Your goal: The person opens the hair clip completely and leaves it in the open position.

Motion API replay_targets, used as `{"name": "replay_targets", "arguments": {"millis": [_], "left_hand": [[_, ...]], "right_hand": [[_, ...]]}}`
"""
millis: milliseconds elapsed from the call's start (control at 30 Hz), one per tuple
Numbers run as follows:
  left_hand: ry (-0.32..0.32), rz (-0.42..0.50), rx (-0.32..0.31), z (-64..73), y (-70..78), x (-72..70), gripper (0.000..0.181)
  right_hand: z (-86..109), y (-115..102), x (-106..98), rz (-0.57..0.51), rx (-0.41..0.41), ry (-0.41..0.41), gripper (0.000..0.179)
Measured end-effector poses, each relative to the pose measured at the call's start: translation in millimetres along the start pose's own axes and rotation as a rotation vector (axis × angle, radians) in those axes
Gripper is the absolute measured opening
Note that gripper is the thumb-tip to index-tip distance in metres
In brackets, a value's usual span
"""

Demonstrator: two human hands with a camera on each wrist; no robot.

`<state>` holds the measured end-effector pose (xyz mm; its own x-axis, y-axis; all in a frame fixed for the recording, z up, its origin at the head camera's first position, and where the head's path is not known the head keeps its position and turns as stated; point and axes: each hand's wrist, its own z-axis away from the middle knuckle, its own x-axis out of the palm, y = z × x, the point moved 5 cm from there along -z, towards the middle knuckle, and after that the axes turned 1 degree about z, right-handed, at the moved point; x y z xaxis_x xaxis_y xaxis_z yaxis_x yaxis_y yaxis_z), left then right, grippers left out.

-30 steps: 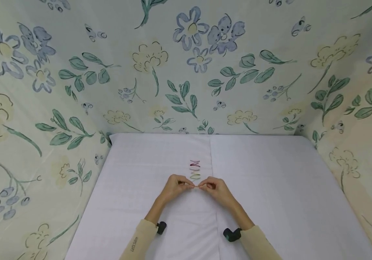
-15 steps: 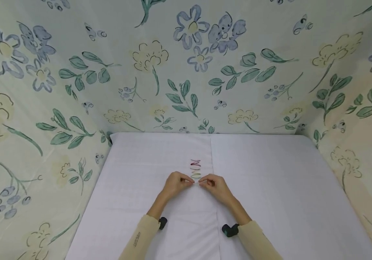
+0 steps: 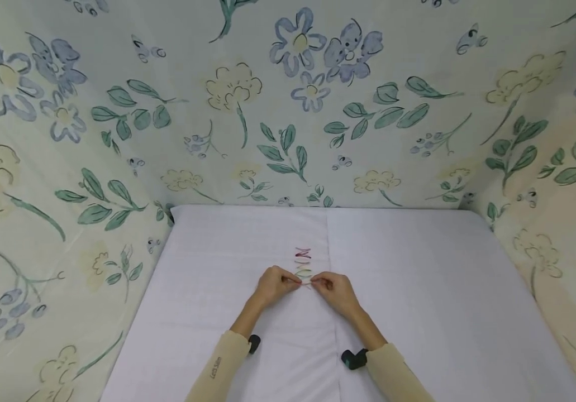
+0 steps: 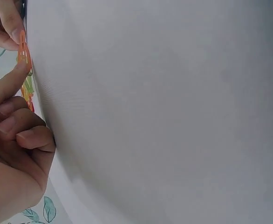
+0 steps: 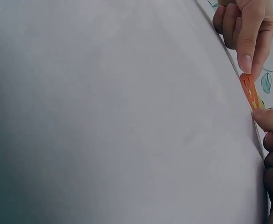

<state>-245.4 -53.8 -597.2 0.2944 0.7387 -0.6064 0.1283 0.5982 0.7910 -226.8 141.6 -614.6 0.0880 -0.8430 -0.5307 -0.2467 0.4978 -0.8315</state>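
Observation:
My left hand (image 3: 274, 286) and right hand (image 3: 337, 291) meet near the middle of the white cloth. Between them is a slim, slotted orange piece that looks like a snap hair clip (image 5: 249, 91), standing on its long edge. Left thumb and fingertips pinch one end; the right fingertips pinch the other. Just beyond, a column of similar thin curved clips runs away from me: a green clip (image 3: 303, 272) nearest, then pale ones, and a dark red clip (image 3: 303, 255) farther off. In the left wrist view, green and red clips show partly behind the orange clip (image 4: 24, 49).
A white cloth (image 3: 408, 290) with a lengthwise crease covers the table. Floral-patterned fabric (image 3: 288, 134) hangs behind and along both sides. Each wrist bears a small dark camera (image 3: 354, 360) near the beige sleeve cuff (image 3: 393, 365).
Both hands have moved slightly away from me, bringing the orange clip closer to the green one. The right hand has shifted a little to the right. The clips in the column stay put.

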Motion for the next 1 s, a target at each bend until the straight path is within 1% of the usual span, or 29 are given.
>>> {"name": "replay_targets", "arguments": {"millis": [167, 267, 367, 533, 667, 933, 1000], "left_hand": [[-0.049, -0.005, -0.015, 1.4, -2.5, 0.0, 0.010], [-0.064, 0.004, 0.009, 1.7, -1.5, -0.5, 0.011], [-0.068, 0.010, 0.016, 1.6, 0.4, -1.0, 0.012], [-0.064, 0.008, 0.007, 1.7, 1.5, -1.1, 0.012], [-0.068, -0.002, -0.001, 2.8, 0.3, -0.6, 0.013], [-0.062, -0.003, 0.021, 3.3, 1.3, -1.5, 0.013], [-0.066, -0.001, 0.015, 3.8, 1.2, -1.2, 0.014]], "right_hand": [[0.6, 1.7, 1.3, 0.002, 0.013, 0.018, 0.006], [0.8, 2.6, 1.5, -0.002, 0.017, 0.026, 0.006], [0.5, 1.9, 0.9, -0.003, -0.005, 0.043, 0.006], [-0.3, 0.4, 0.3, -0.002, -0.036, 0.073, 0.005], [0.7, 0.5, 1.4, -0.006, -0.035, 0.080, 0.005], [0.9, -1.0, 0.1, -0.004, -0.032, 0.096, 0.006], [0.5, -1.0, -0.2, -0.003, -0.025, 0.092, 0.006]]}}
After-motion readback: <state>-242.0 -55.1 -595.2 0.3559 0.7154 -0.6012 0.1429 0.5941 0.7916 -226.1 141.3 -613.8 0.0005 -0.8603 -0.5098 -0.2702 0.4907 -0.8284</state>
